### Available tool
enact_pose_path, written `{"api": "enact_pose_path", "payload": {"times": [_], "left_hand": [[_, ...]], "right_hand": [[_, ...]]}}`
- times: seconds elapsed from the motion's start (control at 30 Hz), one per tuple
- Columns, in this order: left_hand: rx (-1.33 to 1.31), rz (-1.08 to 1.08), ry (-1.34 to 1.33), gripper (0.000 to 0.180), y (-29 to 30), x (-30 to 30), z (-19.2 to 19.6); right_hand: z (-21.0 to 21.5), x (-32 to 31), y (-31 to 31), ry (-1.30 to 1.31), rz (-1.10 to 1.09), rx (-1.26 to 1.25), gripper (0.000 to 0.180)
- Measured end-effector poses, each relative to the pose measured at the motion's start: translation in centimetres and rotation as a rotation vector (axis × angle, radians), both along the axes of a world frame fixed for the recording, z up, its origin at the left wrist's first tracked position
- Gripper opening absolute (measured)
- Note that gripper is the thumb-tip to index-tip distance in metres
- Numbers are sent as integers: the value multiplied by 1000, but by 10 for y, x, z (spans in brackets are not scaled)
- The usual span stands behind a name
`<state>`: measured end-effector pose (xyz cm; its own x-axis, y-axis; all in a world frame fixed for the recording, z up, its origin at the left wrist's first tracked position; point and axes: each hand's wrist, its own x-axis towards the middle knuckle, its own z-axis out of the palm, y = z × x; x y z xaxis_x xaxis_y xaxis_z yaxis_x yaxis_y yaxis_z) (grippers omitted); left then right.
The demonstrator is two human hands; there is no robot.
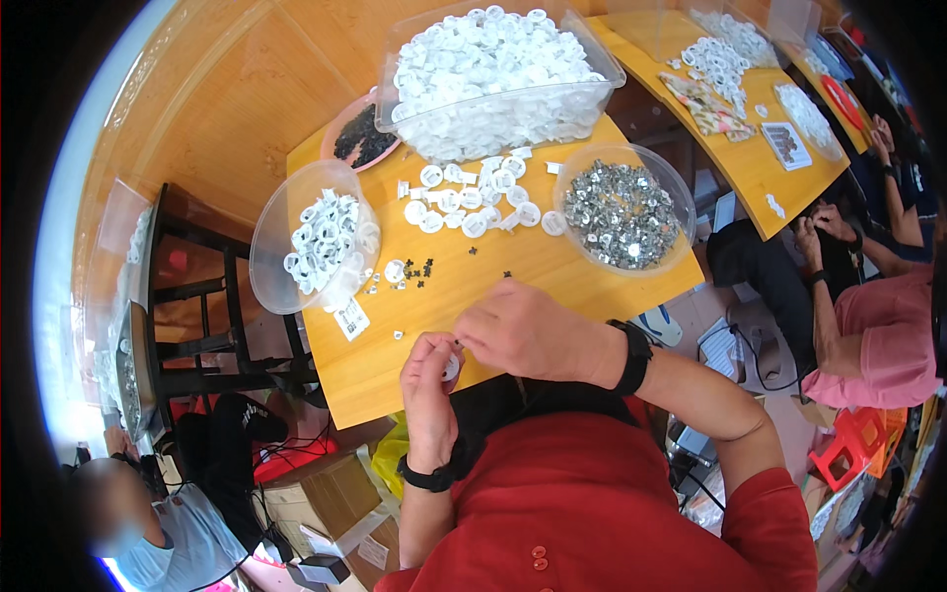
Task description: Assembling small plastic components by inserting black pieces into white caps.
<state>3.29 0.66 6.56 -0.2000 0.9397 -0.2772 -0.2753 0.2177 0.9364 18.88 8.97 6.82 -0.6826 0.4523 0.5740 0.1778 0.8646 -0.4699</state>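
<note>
My left hand [427,380] grips a small white round plastic cap [452,367] at the near edge of the wooden table [552,266]. My right hand [523,331] is closed over the same cap from the right, fingertips pinched at it. Whatever the fingertips hold is hidden. Loose white caps [473,197] lie in the middle of the table. Tiny black parts [422,268] are scattered beside them.
A large clear tub of white caps [493,79] stands at the back. A clear bowl of metal pieces [621,212] is on the right, a tilted clear bowl of assembled caps [321,237] on the left, a pink dish of black parts [360,138] behind. Other people sit right and lower left.
</note>
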Motion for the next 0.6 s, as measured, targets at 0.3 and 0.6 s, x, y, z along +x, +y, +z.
{"api": "enact_pose_path", "payload": {"times": [0.3, 0.6], "left_hand": [[-79, 53, -438, 34, 1, -10, -15], [58, -21, -633, 37, -1, -11, -18]], "right_hand": [[-7, -17, -39, 292, -216, -851, 8], [-10, -20, -42, 356, -363, -754, 11]]}}
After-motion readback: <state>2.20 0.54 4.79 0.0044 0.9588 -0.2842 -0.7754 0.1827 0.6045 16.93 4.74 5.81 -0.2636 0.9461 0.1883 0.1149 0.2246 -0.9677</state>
